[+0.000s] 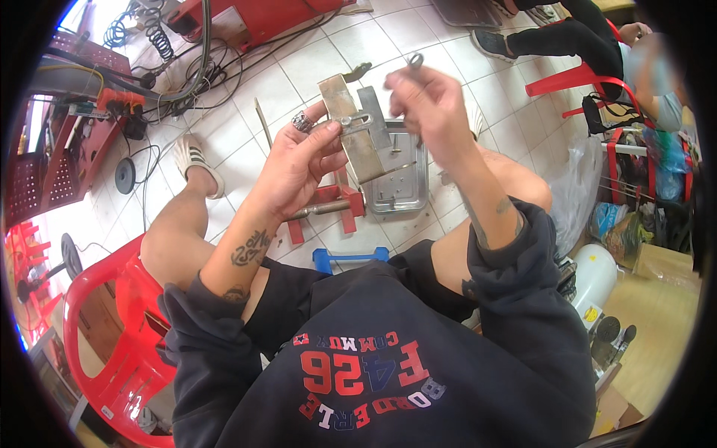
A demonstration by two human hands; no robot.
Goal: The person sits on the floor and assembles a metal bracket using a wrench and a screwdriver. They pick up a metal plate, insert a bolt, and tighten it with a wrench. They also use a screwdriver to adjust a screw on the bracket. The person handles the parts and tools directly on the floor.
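- Left hand (299, 160): closed on a flat metal bracket (351, 127), thumb across its face, held up above the knees; a ring sits on one finger
- Metal bracket: tan-grey plate, tilted, with a slotted strap and a bolt (346, 119) showing near its middle; a second grey plate lies just behind it
- Right hand (429, 101): fingers pinched narrowly on a small wrench (414, 61), raised just beside the bracket's upper edge, not touching the bolt
- Metal tray (399, 175): on the tiled floor below both hands, holding a few small loose parts
- Red clamp stand (328, 209): on the floor, touching the tray's left side
- Red plastic chair (112, 336): to the person's left
- Second person (635, 67): seated at upper right, well apart
- Risk, as judged: the bracket is steadied by one hand only, so a push from the wrench could twist it out of the fingers
- Risk, as judged: a loosened bolt could fall past the tray and roll across the tiles among the cables (187, 75)
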